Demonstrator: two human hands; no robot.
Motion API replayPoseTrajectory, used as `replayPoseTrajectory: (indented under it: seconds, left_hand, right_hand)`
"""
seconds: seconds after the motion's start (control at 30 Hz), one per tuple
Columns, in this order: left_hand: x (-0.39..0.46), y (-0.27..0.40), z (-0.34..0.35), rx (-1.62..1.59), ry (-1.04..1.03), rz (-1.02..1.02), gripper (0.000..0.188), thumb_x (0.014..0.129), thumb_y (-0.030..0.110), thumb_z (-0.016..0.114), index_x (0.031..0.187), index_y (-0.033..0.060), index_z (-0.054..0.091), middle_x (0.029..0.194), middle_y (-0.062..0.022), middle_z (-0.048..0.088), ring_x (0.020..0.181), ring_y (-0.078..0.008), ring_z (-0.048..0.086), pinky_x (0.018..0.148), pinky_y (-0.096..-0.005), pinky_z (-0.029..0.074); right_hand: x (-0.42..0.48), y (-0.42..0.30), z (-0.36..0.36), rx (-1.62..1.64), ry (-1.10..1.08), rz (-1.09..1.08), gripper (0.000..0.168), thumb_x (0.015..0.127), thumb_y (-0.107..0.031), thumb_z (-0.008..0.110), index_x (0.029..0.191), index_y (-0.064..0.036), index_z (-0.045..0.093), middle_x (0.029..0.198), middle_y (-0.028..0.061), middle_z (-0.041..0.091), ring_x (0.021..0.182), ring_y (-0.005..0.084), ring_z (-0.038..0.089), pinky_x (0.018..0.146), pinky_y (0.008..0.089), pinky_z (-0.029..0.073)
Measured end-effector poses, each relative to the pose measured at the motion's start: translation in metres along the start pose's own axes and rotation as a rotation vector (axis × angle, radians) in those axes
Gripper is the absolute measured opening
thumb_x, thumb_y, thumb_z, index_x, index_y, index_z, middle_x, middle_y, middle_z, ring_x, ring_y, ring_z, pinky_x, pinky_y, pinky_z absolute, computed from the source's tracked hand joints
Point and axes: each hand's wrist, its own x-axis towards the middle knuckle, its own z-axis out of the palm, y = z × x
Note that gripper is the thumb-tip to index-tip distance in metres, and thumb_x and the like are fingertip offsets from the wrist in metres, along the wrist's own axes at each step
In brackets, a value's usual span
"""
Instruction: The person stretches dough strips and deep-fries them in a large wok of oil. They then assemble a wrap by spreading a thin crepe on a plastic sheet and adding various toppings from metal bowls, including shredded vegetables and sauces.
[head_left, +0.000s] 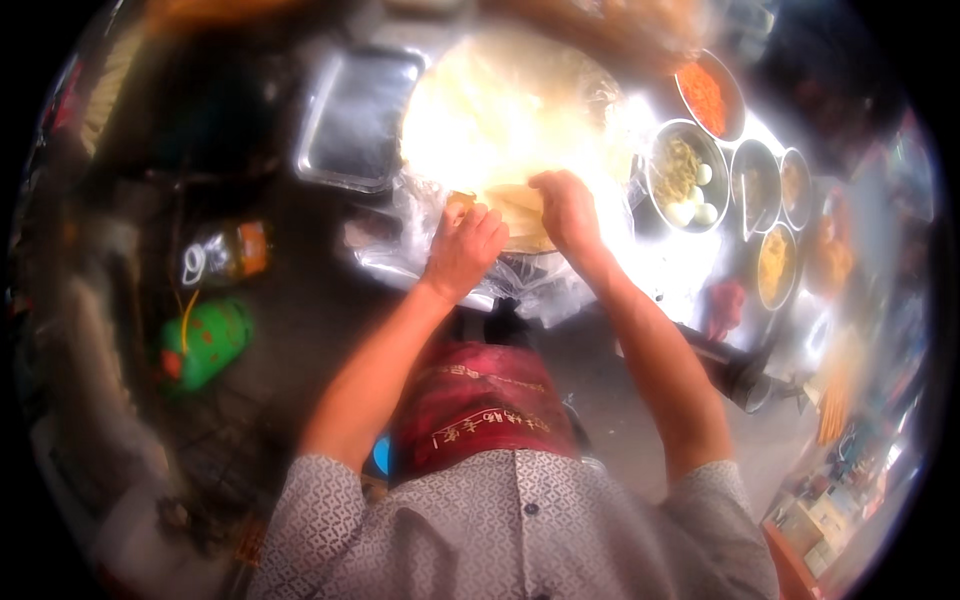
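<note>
Both hands are over the near edge of a large, pale, round stack of what looks like thin flatbread (517, 97), washed out by glare and lying on clear plastic sheeting (420, 202). My left hand (469, 244) has its fingers curled at the near left edge, beside a small yellowish-brown piece (461, 199). My right hand (566, 206) is bent over the near right part, its fingertips touching the pale sheet. A folded-looking flap of the sheet (517, 214) lies between the hands. Glare and blur hide what exactly the fingertips pinch.
At right stand metal bowls of shredded orange food (703, 97), eggs with greenish food (697, 184) and yellow shreds (772, 266), near a red cloth-like item (724, 309). A metal tray (360, 112) lies at left. A green gas cylinder (210, 341) stands lower left.
</note>
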Motion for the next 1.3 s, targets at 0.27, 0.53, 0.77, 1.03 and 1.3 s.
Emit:
replayPoseTrajectory:
  seconds: [0.27, 0.53, 0.77, 1.03, 1.3]
  left_hand:
    - [0.004, 0.012, -0.001, -0.02, 0.058, -0.25, 0.012, 0.081, 0.01, 0.066, 0.09, 0.0114, 0.059, 0.094, -0.0025, 0.059, 0.092, -0.0224, 0.057, 0.086, -0.0406, 0.043]
    - [0.012, 0.035, 0.001, -0.226, 0.148, -0.382, 0.018, 0.081, 0.004, 0.068, 0.099, 0.0019, 0.061, 0.1, -0.016, 0.062, 0.097, -0.036, 0.058, 0.086, -0.0489, 0.047]
    - [0.011, 0.049, 0.006, -0.213, -0.278, -0.493, 0.02, 0.083, 0.01, 0.063, 0.099, -0.0002, 0.064, 0.096, -0.0177, 0.066, 0.08, -0.0395, 0.065, 0.075, -0.0501, 0.052]
    - [0.057, 0.031, 0.015, 0.074, -0.362, -0.341, 0.022, 0.076, 0.001, 0.061, 0.095, 0.0036, 0.07, 0.082, -0.0172, 0.07, 0.073, -0.0359, 0.07, 0.062, -0.0472, 0.053]
    - [0.021, 0.027, 0.059, -0.019, -0.605, -0.351, 0.06, 0.082, 0.002, 0.062, 0.141, 0.0105, 0.052, 0.107, -0.0164, 0.073, 0.101, -0.0313, 0.072, 0.083, -0.0446, 0.056]
  right_hand:
    - [0.003, -0.012, -0.039, 0.158, -0.429, -0.24, 0.016, 0.085, 0.0, 0.064, 0.099, -0.004, 0.07, 0.103, 0.0135, 0.065, 0.088, 0.0362, 0.062, 0.073, 0.0431, 0.05]
    - [0.022, -0.009, -0.02, -0.086, -0.582, -0.078, 0.019, 0.092, -0.02, 0.064, 0.085, -0.002, 0.069, 0.084, 0.0216, 0.066, 0.078, 0.0416, 0.062, 0.071, 0.0472, 0.05]
    - [0.051, -0.013, -0.037, -0.07, -0.212, 0.01, 0.018, 0.091, -0.02, 0.065, 0.085, -0.005, 0.071, 0.086, 0.0192, 0.068, 0.083, 0.0412, 0.065, 0.073, 0.0495, 0.052]
    - [0.09, -0.036, -0.09, -0.091, -0.091, -0.021, 0.012, 0.089, -0.013, 0.066, 0.09, -0.003, 0.073, 0.089, 0.0208, 0.069, 0.084, 0.0414, 0.067, 0.076, 0.047, 0.053]
    - [0.127, -0.027, -0.118, -0.014, 0.085, -0.002, 0.018, 0.093, -0.013, 0.054, 0.091, -0.002, 0.067, 0.084, 0.0218, 0.066, 0.078, 0.0375, 0.065, 0.069, 0.0453, 0.049]
